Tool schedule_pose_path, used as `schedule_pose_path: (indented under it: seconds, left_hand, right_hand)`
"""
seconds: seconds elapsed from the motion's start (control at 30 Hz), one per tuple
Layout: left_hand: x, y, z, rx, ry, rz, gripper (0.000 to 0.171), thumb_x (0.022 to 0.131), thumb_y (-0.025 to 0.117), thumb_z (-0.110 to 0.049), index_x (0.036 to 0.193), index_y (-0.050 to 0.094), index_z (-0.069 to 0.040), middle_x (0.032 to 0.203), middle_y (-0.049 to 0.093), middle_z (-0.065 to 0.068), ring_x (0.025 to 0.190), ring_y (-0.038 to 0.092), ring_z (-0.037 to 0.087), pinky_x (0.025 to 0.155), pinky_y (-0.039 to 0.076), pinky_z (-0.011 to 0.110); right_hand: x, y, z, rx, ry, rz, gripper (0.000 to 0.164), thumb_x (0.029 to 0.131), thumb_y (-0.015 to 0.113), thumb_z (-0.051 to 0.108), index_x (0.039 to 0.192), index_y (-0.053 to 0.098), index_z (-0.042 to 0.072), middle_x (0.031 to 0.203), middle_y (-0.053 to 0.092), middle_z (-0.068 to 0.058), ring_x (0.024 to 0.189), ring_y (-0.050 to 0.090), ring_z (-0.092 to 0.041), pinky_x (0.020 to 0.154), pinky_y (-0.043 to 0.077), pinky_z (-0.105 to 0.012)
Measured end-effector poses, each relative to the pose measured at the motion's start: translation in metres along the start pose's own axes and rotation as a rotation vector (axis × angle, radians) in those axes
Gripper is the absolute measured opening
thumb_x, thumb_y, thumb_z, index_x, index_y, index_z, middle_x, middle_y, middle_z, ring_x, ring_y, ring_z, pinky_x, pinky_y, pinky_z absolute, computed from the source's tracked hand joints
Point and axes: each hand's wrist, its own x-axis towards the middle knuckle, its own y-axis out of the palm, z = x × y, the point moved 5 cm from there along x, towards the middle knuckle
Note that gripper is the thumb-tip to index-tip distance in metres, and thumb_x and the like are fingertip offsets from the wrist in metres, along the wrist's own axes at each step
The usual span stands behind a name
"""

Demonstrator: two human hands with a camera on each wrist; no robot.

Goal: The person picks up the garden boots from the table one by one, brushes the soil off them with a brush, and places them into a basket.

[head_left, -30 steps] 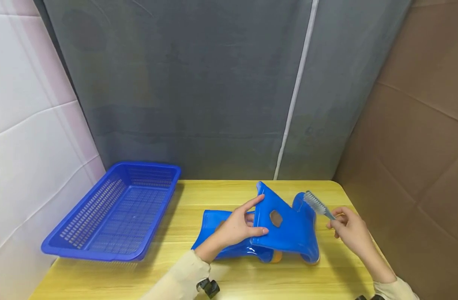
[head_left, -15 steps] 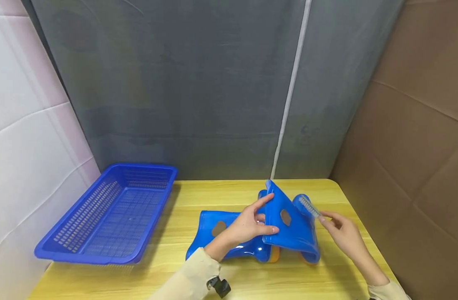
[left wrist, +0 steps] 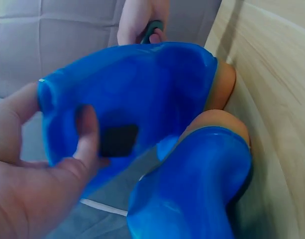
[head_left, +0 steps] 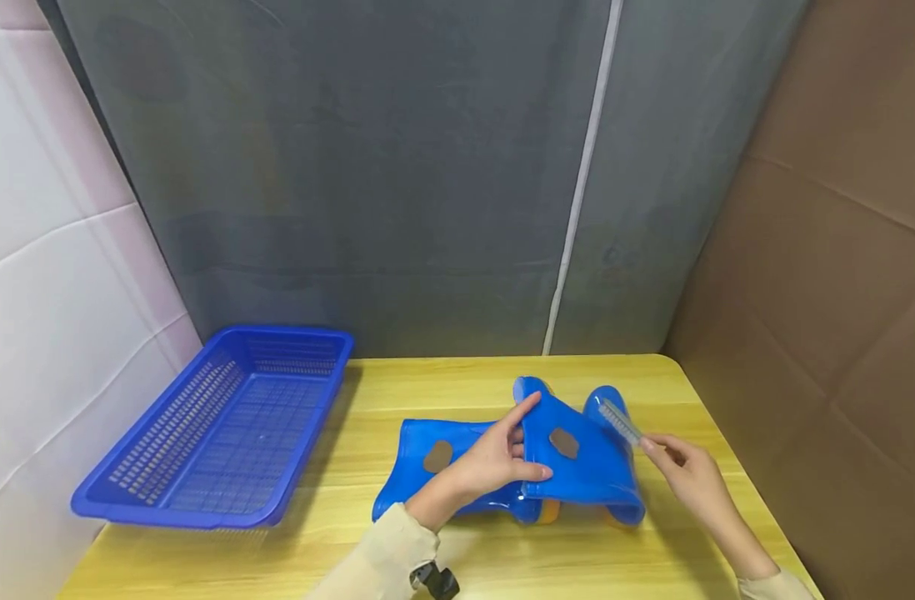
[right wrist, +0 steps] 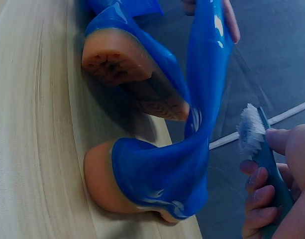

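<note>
A blue rain boot (head_left: 588,471) with a brown patch (head_left: 564,443) on its shaft lies tilted, its shaft raised. My left hand (head_left: 487,462) grips this shaft at its open end, thumb on the near side. A second blue boot (head_left: 405,458), with a similar patch, lies on its side just left of and behind it. Both have orange-tan soles (right wrist: 100,177), seen in the right wrist view. My right hand (head_left: 686,475) holds a scrub brush (right wrist: 266,164) by its teal handle. In the head view the white bristles overlap the raised boot's foot end.
A blue plastic basket (head_left: 337,400) with perforated sides stands at the left of the wood-grain table (head_left: 397,387). A grey curtain (head_left: 427,208) hangs behind the table, and a brown panel (head_left: 840,292) rises along the right side.
My left hand has shifted right with the boot, and its raised shaft end now sits lower. The brush has come down and left, against the boot's outline. More of the other boot's patch shows.
</note>
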Motion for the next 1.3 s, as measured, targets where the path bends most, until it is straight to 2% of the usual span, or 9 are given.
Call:
schedule_pose_path:
  seconds: [0.2,0.33,0.5,0.63,0.77,0.9,1.03,1.2,1.3]
  left_hand:
    - [-0.004,-0.003,0.008,0.041,-0.111,-0.038,0.095,0.082,0.078,-0.005,0.157,0.025,-0.030,0.159,0.032,0.020,0.133,0.052,0.039,0.102,0.052,0.052]
    - [-0.003,-0.001,0.012,-0.065,-0.134,-0.008,0.091,0.083,0.075,-0.001,0.156,0.027,-0.027,0.162,0.027,0.018,0.140,0.044,0.039,0.105,0.049,0.052]
    - [-0.001,0.002,0.015,-0.261,-0.128,0.036,0.087,0.086,0.068,0.006,0.156,0.028,-0.028,0.165,0.018,0.016,0.141,0.044,0.038,0.110,0.044,0.053]
    - [0.000,0.007,0.015,-0.428,-0.080,0.080,0.087,0.088,0.061,0.009,0.156,0.027,-0.033,0.167,0.012,0.014,0.146,0.036,0.040,0.117,0.034,0.057]
    - [0.001,0.015,0.016,-0.534,-0.032,0.132,0.087,0.089,0.057,0.011,0.156,0.026,-0.036,0.168,0.012,0.010,0.150,0.028,0.039,0.120,0.029,0.056]
    - [0.002,0.023,0.021,-0.575,-0.025,0.125,0.087,0.089,0.056,0.011,0.155,0.026,-0.037,0.167,0.014,0.010,0.150,0.028,0.039,0.121,0.027,0.057]
    - [0.001,0.026,0.029,-0.588,-0.034,0.086,0.088,0.088,0.057,0.011,0.155,0.027,-0.037,0.167,0.011,0.012,0.150,0.026,0.041,0.122,0.025,0.058]
    - [0.000,0.027,0.034,-0.587,-0.040,0.067,0.088,0.087,0.056,0.012,0.154,0.029,-0.039,0.167,0.008,0.011,0.151,0.023,0.041,0.122,0.024,0.059]
    - [-0.001,0.026,0.035,-0.577,-0.043,0.060,0.089,0.087,0.057,0.012,0.153,0.029,-0.040,0.168,0.008,0.010,0.151,0.023,0.041,0.122,0.025,0.059]
  right_hand:
    - [0.001,0.000,0.003,-0.008,-0.004,0.001,0.042,0.099,0.057,0.040,0.122,0.068,0.006,0.069,0.047,0.001,0.052,0.038,-0.006,0.043,0.035,-0.025]
    - [0.000,0.000,0.004,-0.017,0.005,0.009,0.043,0.099,0.057,0.040,0.122,0.068,0.006,0.070,0.048,0.001,0.054,0.039,-0.006,0.045,0.036,-0.024]
    - [0.000,0.000,0.008,-0.019,0.006,0.022,0.044,0.099,0.057,0.041,0.123,0.068,0.006,0.070,0.047,0.001,0.054,0.039,-0.006,0.046,0.036,-0.025]
    - [-0.001,-0.003,0.015,-0.019,-0.004,0.032,0.045,0.099,0.058,0.042,0.124,0.067,0.007,0.070,0.045,0.002,0.057,0.039,-0.007,0.048,0.036,-0.025]
    - [-0.001,-0.007,0.025,-0.010,-0.048,0.036,0.043,0.098,0.059,0.041,0.125,0.067,0.009,0.070,0.047,0.001,0.057,0.041,-0.007,0.050,0.037,-0.026]
    - [0.000,-0.008,0.032,-0.002,-0.115,0.038,0.039,0.098,0.060,0.038,0.126,0.067,0.012,0.069,0.049,0.001,0.055,0.043,-0.009,0.050,0.039,-0.027]
    - [0.003,-0.008,0.031,-0.030,-0.138,0.064,0.041,0.097,0.061,0.040,0.129,0.066,0.014,0.075,0.057,-0.003,0.060,0.049,-0.011,0.052,0.042,-0.026]
    - [0.008,-0.005,0.030,-0.111,-0.185,0.082,0.041,0.098,0.059,0.040,0.130,0.066,0.015,0.110,0.072,-0.008,0.091,0.066,-0.018,0.069,0.053,-0.022]
    - [0.012,-0.002,0.031,-0.161,-0.232,0.091,0.040,0.099,0.058,0.039,0.130,0.066,0.016,0.117,0.072,-0.006,0.102,0.066,-0.022,0.077,0.054,-0.024]
